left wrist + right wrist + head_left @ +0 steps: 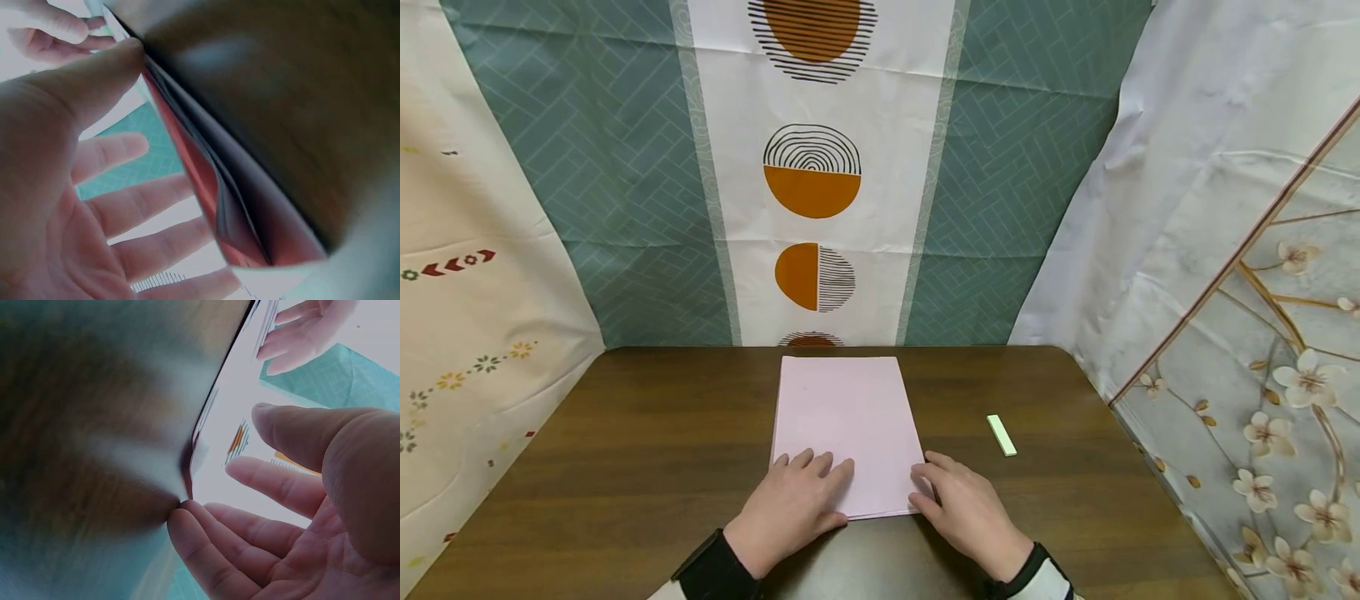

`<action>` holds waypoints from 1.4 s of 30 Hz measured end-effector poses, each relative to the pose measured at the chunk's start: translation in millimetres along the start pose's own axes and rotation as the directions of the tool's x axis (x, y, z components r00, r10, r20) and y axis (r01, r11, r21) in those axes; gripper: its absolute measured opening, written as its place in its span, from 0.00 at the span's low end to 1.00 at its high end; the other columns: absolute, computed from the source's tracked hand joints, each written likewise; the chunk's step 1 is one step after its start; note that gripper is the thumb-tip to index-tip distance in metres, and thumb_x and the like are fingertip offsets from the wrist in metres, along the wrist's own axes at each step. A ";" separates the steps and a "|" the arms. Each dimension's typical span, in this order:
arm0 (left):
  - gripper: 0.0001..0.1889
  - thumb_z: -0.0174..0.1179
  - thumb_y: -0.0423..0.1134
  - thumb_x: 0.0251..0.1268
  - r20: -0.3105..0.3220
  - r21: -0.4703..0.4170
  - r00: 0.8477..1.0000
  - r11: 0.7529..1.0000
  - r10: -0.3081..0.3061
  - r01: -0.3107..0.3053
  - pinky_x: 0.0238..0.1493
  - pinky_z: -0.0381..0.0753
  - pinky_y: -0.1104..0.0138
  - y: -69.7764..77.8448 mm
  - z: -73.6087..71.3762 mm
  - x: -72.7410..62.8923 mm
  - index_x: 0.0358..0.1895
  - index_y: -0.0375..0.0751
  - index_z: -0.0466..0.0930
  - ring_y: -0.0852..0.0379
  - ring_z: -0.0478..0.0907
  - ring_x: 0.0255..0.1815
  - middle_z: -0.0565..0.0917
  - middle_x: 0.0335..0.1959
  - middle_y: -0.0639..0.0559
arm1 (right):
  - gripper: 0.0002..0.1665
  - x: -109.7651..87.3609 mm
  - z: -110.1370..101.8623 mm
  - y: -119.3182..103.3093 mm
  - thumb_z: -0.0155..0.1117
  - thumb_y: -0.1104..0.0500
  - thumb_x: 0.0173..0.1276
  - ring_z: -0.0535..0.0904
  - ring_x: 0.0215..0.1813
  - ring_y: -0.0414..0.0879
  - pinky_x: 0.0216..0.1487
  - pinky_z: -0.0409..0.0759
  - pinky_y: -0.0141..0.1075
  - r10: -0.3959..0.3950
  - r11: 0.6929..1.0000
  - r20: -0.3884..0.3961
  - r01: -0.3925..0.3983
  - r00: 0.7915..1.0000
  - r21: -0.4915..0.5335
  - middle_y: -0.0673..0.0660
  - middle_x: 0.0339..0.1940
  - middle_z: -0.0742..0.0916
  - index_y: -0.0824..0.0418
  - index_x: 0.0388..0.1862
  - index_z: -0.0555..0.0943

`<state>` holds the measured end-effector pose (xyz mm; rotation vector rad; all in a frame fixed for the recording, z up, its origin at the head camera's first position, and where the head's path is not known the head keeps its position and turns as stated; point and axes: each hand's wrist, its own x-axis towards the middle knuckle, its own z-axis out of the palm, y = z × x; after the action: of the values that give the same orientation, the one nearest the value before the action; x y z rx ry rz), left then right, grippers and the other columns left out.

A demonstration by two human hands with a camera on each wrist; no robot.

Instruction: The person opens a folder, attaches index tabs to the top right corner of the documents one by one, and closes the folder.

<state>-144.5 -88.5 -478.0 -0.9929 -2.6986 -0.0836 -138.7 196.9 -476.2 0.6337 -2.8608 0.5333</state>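
A stack of pale pink paper sheets point(847, 417) lies on the brown table in the head view. My left hand point(797, 504) rests on its front left part, fingers spread over the top and thumb at the near edge. Gaps between the layered sheets point(200, 150) show in the left wrist view. My right hand point(966, 508) touches the right edge near the front corner, its fingers loosely bent. In the right wrist view, fingertips of the right hand point(275, 519) meet the side of the sheets, and its thumb stands apart from the other fingers.
A small pale green strip point(1002, 435) lies on the table point(647, 450) to the right of the paper. Patterned cloth point(1037, 167) hangs behind the table's far edge, and flowered cloth point(1262, 375) hangs at its right side.
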 end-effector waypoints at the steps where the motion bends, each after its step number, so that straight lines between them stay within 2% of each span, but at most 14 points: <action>1: 0.31 0.81 0.59 0.62 0.003 0.004 1.000 1.000 0.005 -0.005 0.47 0.87 0.42 -0.4 -0.1 -0.1 0.63 0.50 0.83 0.43 0.84 0.49 0.86 0.48 0.48 | 0.19 0.1 0.1 -0.1 0.82 0.55 0.70 0.89 0.62 0.61 0.60 0.87 0.58 0.000 1.000 -0.001 0.000 1.000 0.003 0.68 0.64 0.88 0.60 0.57 0.91; 4: 0.32 0.81 0.57 0.63 0.019 0.001 1.000 1.000 0.009 -0.010 0.48 0.86 0.40 -1.2 -0.3 -1.3 0.66 0.51 0.83 0.43 0.84 0.51 0.86 0.50 0.47 | 0.19 0.2 0.6 -0.1 0.81 0.55 0.71 0.89 0.62 0.60 0.60 0.87 0.58 -0.006 1.000 0.001 0.006 1.000 0.006 0.68 0.64 0.89 0.60 0.57 0.91; 6: 0.34 0.81 0.58 0.63 0.037 -0.026 0.999 1.000 -0.010 0.011 0.53 0.84 0.34 -2.1 -0.7 -1.9 0.70 0.52 0.81 0.38 0.83 0.57 0.86 0.57 0.44 | 0.19 0.8 0.5 0.0 0.82 0.55 0.71 0.89 0.62 0.59 0.60 0.87 0.57 -0.011 1.000 0.006 0.011 1.000 0.008 0.67 0.64 0.89 0.60 0.57 0.91; 9: 0.40 0.82 0.60 0.60 0.060 -0.081 0.996 0.994 -0.068 0.073 0.59 0.77 0.25 -4.9 -1.4 -1.9 0.75 0.53 0.79 0.28 0.77 0.69 0.81 0.70 0.36 | 0.18 1.3 0.4 -0.3 0.82 0.55 0.71 0.89 0.61 0.58 0.60 0.87 0.57 -0.012 1.000 0.008 0.012 1.000 0.008 0.66 0.64 0.89 0.59 0.56 0.91; 11: 0.43 0.82 0.61 0.58 0.087 -0.116 0.990 0.986 -0.112 0.122 0.60 0.73 0.21 -6.7 -1.9 -2.6 0.77 0.54 0.78 0.21 0.72 0.74 0.75 0.76 0.31 | 0.18 1.2 0.5 -0.6 0.82 0.55 0.71 0.89 0.61 0.58 0.59 0.87 0.57 -0.014 1.000 0.009 0.014 1.000 0.006 0.65 0.64 0.89 0.59 0.55 0.91; 14: 0.44 0.82 0.61 0.58 0.102 -0.135 0.986 0.980 -0.132 0.145 0.59 0.75 0.23 -8.4 -1.6 -3.4 0.76 0.52 0.78 0.18 0.72 0.72 0.76 0.74 0.29 | 0.17 0.2 0.8 -1.2 0.81 0.55 0.71 0.89 0.61 0.58 0.60 0.87 0.56 -0.017 1.000 0.009 0.017 1.000 0.005 0.65 0.63 0.89 0.59 0.55 0.91; 19: 0.41 0.82 0.61 0.60 0.059 -0.120 0.993 0.987 -0.100 0.106 0.55 0.80 0.26 -10.0 -0.4 -3.8 0.75 0.51 0.78 0.21 0.78 0.65 0.82 0.65 0.33 | 0.16 -0.6 0.8 -1.9 0.81 0.56 0.72 0.89 0.61 0.58 0.60 0.86 0.57 -0.025 1.000 0.005 0.025 1.000 0.013 0.66 0.63 0.89 0.60 0.55 0.91; 24: 0.38 0.80 0.59 0.64 0.006 -0.075 0.997 0.994 -0.080 0.081 0.53 0.83 0.31 -8.2 -1.7 -4.7 0.74 0.50 0.80 0.31 0.84 0.58 0.86 0.56 0.39 | 0.17 0.7 0.3 -2.1 0.80 0.56 0.72 0.89 0.61 0.59 0.61 0.86 0.57 -0.026 0.999 0.007 0.026 1.000 0.024 0.66 0.64 0.89 0.61 0.56 0.90; 31: 0.25 0.77 0.55 0.70 -0.068 0.053 0.998 0.998 -0.014 0.018 0.47 0.89 0.44 -0.2 -3.8 -8.5 0.60 0.46 0.83 0.42 0.86 0.46 0.86 0.46 0.44 | 0.20 1.9 -1.9 0.1 0.79 0.55 0.74 0.88 0.63 0.58 0.61 0.86 0.57 -0.006 0.998 0.015 0.005 1.000 0.061 0.66 0.64 0.88 0.62 0.60 0.89; 35: 0.21 0.74 0.52 0.75 -0.073 0.087 0.997 0.996 0.002 0.004 0.46 0.89 0.49 3.1 -2.6 -10.5 0.60 0.44 0.82 0.45 0.84 0.46 0.85 0.49 0.44 | 0.27 3.4 -6.2 4.0 0.79 0.52 0.75 0.87 0.66 0.57 0.63 0.85 0.56 0.036 0.995 -0.005 -0.035 0.999 0.096 0.63 0.67 0.88 0.64 0.67 0.86; 39: 0.23 0.72 0.44 0.77 -0.077 0.093 0.997 0.996 0.009 -0.002 0.50 0.90 0.50 5.9 -2.6 -12.0 0.69 0.44 0.79 0.44 0.83 0.50 0.84 0.56 0.41 | 0.34 5.7 -11.1 9.8 0.75 0.49 0.79 0.85 0.69 0.58 0.64 0.84 0.57 0.091 0.992 -0.066 -0.084 0.994 0.099 0.63 0.71 0.86 0.65 0.75 0.81; 42: 0.29 0.73 0.36 0.75 -0.109 0.103 0.994 0.995 0.020 -0.008 0.49 0.89 0.51 6.4 -1.5 -14.2 0.75 0.45 0.75 0.42 0.83 0.50 0.83 0.59 0.38 | 0.33 10.2 -12.8 12.9 0.70 0.49 0.83 0.85 0.69 0.60 0.64 0.84 0.58 0.093 0.994 -0.116 -0.085 0.989 0.072 0.63 0.71 0.86 0.65 0.78 0.79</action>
<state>-129.7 -92.8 -480.5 -0.9482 -2.5683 0.0032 -152.4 208.8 -466.0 0.4691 -2.7782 0.6603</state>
